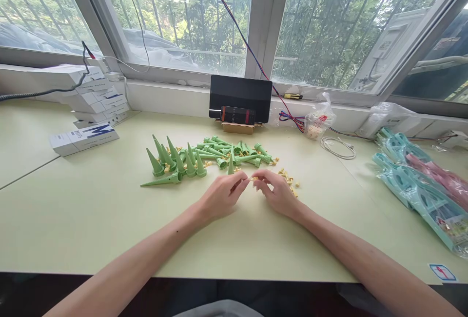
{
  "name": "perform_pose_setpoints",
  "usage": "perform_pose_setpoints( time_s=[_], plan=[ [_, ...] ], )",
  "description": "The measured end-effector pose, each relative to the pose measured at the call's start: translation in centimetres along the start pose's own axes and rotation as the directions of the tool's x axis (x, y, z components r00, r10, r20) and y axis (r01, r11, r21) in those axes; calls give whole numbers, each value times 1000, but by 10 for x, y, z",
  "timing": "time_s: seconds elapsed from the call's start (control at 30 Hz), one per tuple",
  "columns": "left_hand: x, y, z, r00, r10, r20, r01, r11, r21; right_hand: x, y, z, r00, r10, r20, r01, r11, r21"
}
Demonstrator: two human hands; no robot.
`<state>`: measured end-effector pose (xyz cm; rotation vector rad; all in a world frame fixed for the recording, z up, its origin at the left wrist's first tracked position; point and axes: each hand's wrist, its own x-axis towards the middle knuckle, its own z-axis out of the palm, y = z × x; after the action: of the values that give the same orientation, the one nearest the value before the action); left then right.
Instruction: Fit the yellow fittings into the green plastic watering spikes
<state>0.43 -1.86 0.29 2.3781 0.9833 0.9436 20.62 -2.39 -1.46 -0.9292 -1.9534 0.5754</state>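
Note:
My left hand and my right hand meet fingertip to fingertip over the table. Both are closed in a pinch on a small yellow plastic piece, mostly covered by the fingers. Just behind my left hand stands one green plastic cone spike. Several more green spikes stand upright at the left, and a heap of green spikes lies on its side farther back. Loose yellow pieces are scattered beside my right hand, with others among the spikes.
A phone leans against a dark tablet at the back. White boxes are stacked at the left. Toward the right are a plastic cup in a bag, a coiled white cable and bagged teal hangers. The table ends close to me.

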Motion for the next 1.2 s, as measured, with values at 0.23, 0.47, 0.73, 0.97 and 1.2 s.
perform_pose_setpoints(
  time_s=[0.23, 0.47, 0.73, 0.97, 1.2],
  plan=[
    [1, 0, 1, 1000, 0, 1, 0, 1000, 20, 0, 1, -1, 999, 37, -2, -37, 999, 29],
    [2, -9, 2, 980, -4, -197, 12, 999, 40, 0, 0, -2, 999, 53, -5, -53, 998, 23],
    [7, -9, -2, 881, -51, -471, 86, 995, 54, 0, 0, -1, 997, 77, -5, -77, 996, 40],
    [9, -4, -7, 824, -255, -507, 219, 967, -130, 0, -1, -1, 996, 87, -4, -86, 995, 48],
    [9, -8, -8, 854, -345, -389, 344, 936, -75, 0, 0, -1, 996, 85, -5, -85, 994, 64]
  ],
)
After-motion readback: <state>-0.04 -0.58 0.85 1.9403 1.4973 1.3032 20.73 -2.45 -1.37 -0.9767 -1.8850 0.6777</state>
